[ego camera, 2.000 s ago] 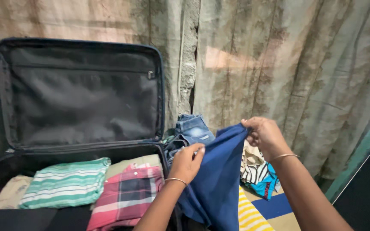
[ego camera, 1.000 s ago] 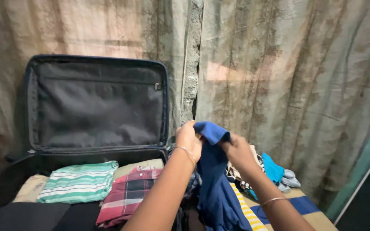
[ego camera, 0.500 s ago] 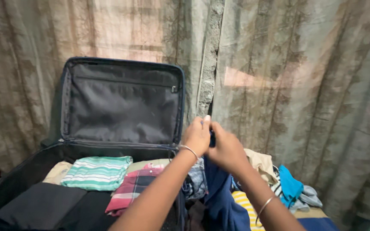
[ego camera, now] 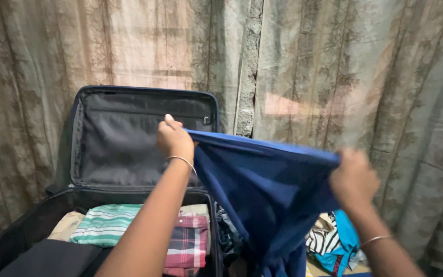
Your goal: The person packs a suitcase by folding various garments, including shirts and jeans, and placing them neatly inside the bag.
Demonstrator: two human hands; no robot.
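A dark blue garment (ego camera: 262, 190) hangs spread out in front of me, held up by its top edge. My left hand (ego camera: 174, 137) grips its left corner, raised in front of the suitcase lid. My right hand (ego camera: 354, 180) grips the right corner, a little lower. Both wrists wear thin bangles. Behind and left lies an open dark suitcase (ego camera: 32, 228) with its lid (ego camera: 124, 138) standing against the curtain. Inside lie a folded green striped shirt (ego camera: 106, 225) and a red plaid shirt (ego camera: 186, 246).
A pile of loose clothes (ego camera: 334, 243), with a black-and-white striped piece and a turquoise one, lies right of the suitcase under my right arm. A patterned curtain (ego camera: 334, 77) hangs along the whole back. Dark folded cloth (ego camera: 47, 259) fills the suitcase's near left.
My hands, together at the garment's top half a second ago, have moved apart and up, stretching the blue garment wide. The view has shifted slightly.
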